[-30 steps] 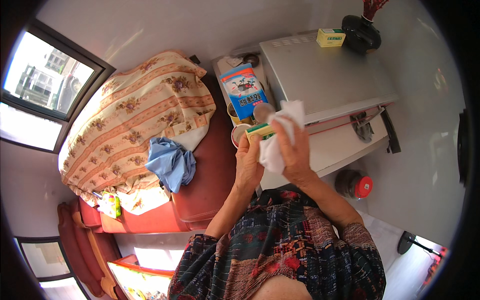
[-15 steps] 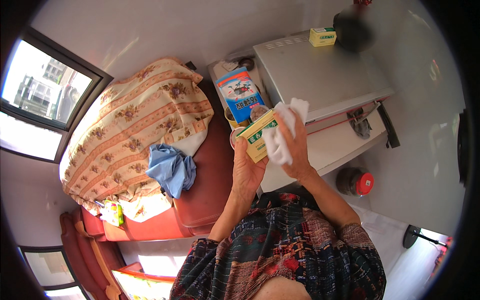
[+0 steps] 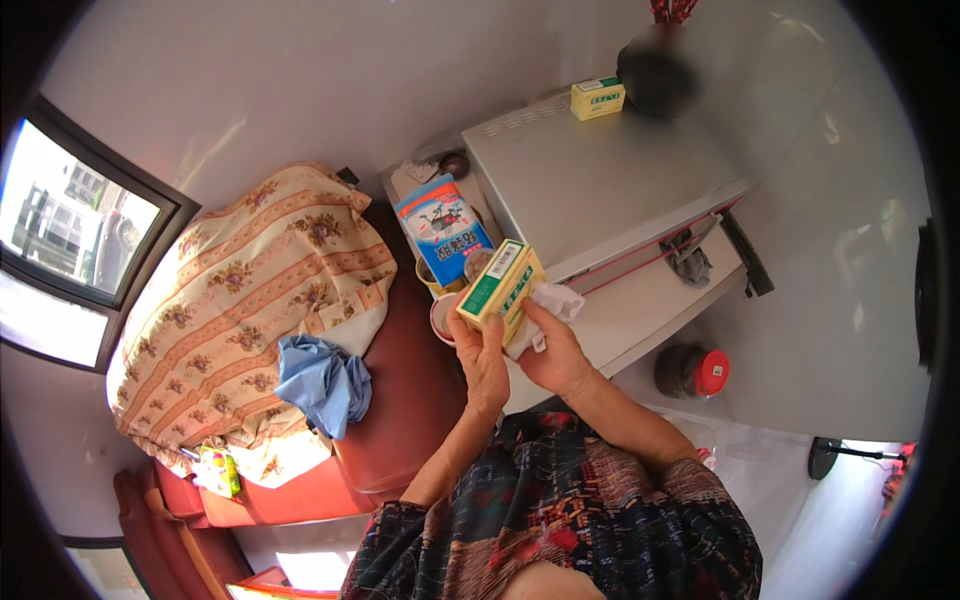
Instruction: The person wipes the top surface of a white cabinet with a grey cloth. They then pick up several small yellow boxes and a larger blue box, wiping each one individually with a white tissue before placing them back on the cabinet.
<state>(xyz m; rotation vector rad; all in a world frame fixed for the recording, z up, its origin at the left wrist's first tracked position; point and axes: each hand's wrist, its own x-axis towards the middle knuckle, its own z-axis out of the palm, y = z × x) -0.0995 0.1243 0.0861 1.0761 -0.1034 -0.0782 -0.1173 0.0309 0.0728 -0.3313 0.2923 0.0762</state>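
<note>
My left hand (image 3: 483, 368) grips a small yellow-and-green cardboard box (image 3: 497, 290) by its near end, with the thumb on its front face. My right hand (image 3: 553, 357) is closed on a crumpled white cloth (image 3: 562, 303) and presses it to the box's right side. Part of the cloth is hidden behind the fingers. Just beyond the box lies a blue-and-orange packet (image 3: 444, 228), and a pinkish-rimmed cup (image 3: 442, 316) is left of the box.
A grey metal cabinet (image 3: 600, 180) carries another yellow box (image 3: 596, 100) and a dark round vase (image 3: 657, 80). Below the white ledge (image 3: 610, 312) stands a red-lidded jar (image 3: 692, 371). Left, a floral cover (image 3: 240, 310) and a blue cloth (image 3: 322, 385) lie on a red sofa (image 3: 400, 430).
The box has been tilted so its green-and-white side edge faces up. My right hand and the cloth have moved down from the box's far corner to its right side. The view has shifted.
</note>
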